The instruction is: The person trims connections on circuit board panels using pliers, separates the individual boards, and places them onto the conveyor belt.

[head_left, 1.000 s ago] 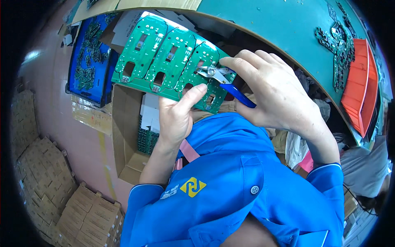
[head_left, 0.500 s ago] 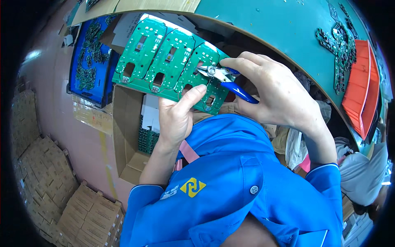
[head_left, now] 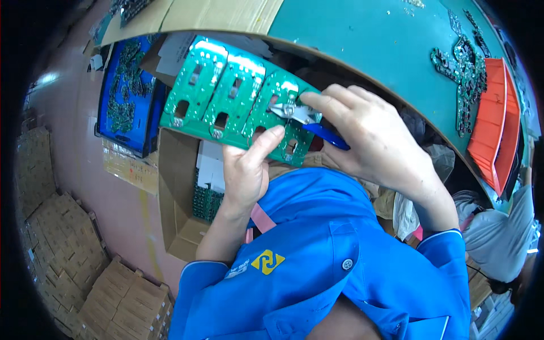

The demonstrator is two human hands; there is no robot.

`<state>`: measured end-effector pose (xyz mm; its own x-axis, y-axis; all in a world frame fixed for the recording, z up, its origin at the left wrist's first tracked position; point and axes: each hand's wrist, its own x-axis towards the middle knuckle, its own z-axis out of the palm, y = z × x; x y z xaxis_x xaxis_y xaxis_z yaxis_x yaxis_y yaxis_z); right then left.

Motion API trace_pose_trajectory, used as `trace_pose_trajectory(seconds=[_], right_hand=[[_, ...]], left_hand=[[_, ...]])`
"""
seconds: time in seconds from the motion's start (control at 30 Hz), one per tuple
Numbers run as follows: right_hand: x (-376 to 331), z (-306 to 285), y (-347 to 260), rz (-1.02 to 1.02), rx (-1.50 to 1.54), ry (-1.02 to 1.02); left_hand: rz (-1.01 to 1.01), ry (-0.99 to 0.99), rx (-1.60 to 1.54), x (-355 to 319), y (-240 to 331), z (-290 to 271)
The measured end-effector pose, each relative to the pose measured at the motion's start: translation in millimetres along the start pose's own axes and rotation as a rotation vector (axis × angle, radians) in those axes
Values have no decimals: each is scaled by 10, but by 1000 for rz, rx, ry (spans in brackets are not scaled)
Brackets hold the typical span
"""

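A green circuit board panel [head_left: 241, 105], split by slots into several sections, is tilted up in front of me. My left hand [head_left: 249, 167] grips its near edge, thumb on the face and the other fingers hidden underneath. In my right hand [head_left: 377, 127] are cutting pliers with blue handles [head_left: 326, 135]. Their metal jaws lie on the face of the panel towards its right end, close to my left thumb. Whether the jaws touch a part there is too small to tell.
On the left, a blue tray [head_left: 127, 133] holds loose small boards. Below the panel stands an open cardboard box [head_left: 178, 198] with boards inside. A green table [head_left: 368, 42] curves across the top, bearing a pile of boards [head_left: 466, 68] and an orange bin [head_left: 488, 127]. Another person [head_left: 498, 238] is at right.
The panel and both hands sit slightly lower in the picture, as the view has shifted. The pliers remain near the panel's right end, their handles a little differently angled.
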<state>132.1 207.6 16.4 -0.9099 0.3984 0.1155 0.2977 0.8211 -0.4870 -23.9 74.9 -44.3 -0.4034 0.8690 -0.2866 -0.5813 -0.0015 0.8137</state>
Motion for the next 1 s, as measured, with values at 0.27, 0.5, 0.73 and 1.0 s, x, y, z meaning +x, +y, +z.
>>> trace_pose_trajectory(seconds=[0.27,0.5,0.73,1.0], right_hand=[[35,-59,-46,65,0,-80],[500,-425,324,111,-129,175],[1116,-623,722,218,-363,63],[1228,-551,858,126,-395,103]], left_hand=[[35,44,-28,24,31,82],[50,90,-107,84,31,-41],[36,93,-117,125,44,-141],[57,118,-119,171,48,-248]])
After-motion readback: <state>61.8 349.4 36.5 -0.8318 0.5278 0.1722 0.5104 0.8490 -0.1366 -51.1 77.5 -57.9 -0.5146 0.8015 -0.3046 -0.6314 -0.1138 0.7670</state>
